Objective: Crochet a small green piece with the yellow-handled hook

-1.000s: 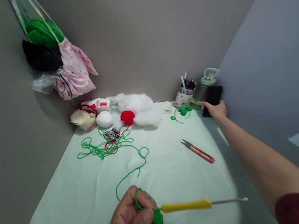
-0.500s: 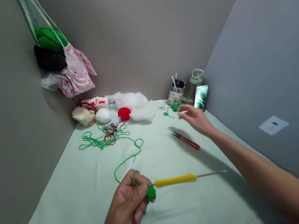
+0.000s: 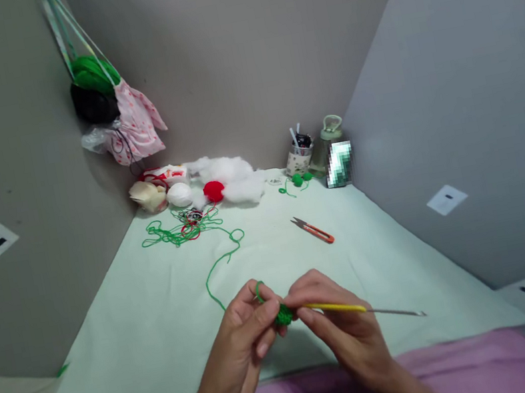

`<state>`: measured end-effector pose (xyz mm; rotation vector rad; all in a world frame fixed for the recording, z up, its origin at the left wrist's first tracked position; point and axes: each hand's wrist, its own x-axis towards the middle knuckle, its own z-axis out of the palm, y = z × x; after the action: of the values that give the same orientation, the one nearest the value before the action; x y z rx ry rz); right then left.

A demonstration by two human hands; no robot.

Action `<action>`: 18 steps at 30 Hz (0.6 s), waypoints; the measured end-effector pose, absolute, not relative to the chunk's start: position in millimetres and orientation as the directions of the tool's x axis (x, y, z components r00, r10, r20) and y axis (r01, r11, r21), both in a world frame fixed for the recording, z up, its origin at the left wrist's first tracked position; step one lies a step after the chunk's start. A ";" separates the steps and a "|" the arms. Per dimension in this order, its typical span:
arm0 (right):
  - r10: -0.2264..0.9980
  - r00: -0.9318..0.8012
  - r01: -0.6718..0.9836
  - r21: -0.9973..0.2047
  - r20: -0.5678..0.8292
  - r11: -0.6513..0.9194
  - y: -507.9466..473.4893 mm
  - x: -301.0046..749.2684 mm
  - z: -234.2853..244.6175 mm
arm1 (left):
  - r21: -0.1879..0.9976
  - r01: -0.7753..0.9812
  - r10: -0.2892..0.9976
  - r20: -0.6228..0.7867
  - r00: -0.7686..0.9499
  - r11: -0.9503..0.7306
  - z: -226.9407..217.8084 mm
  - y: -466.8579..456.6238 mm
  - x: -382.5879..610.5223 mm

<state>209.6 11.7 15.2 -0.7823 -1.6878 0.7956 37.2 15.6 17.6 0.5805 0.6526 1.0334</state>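
Between the thumb and fingers of my left hand is a small green crochet piece. Green yarn loops over a finger of that hand and trails back to a loose tangle. My right hand grips a crochet hook by its yellow handle, close to the green piece. One bare metal end of the hook points right; the other end is hidden at the crochet piece and fingers. Both hands are closed and nearly touch. Orange-handled thread snips lie on the table beyond them.
At the back left are a yarn tangle, a white yarn ball, a red ball and white stuffing. Small green pieces, a pen cup, a bottle and a phone stand or lie back right.
My right hand has come back from the small green pieces at the back and taken hold of the crochet hook. My left hand still holds the crochet piece. The view has shifted.
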 end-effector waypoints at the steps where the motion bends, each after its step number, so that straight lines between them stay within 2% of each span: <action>1: 0.831 -0.173 0.102 -0.829 0.529 0.549 11.1 207.2 11.6 | 0.724 -0.572 0.913 -0.211 0.348 0.385 16.1 16.2 38.4; 8: 0.906 0.074 -0.004 -0.909 0.416 0.417 12.6 200.3 -1.2 | 0.807 -0.480 0.922 -0.193 0.337 0.344 14.0 17.3 39.6; 15: 0.912 0.040 -0.108 -0.906 0.407 0.409 13.2 195.5 -3.9 | 0.832 -0.462 0.933 -0.168 0.317 0.307 14.8 16.4 34.9; 18: 0.932 0.032 -0.181 -0.915 0.361 0.361 11.5 193.8 -6.7 | 0.846 -0.452 0.939 -0.148 0.310 0.283 11.2 14.6 30.6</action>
<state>193.8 11.5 -6.7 -0.8030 -1.2290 1.0172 30.6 14.6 11.2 0.7910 0.7481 1.0572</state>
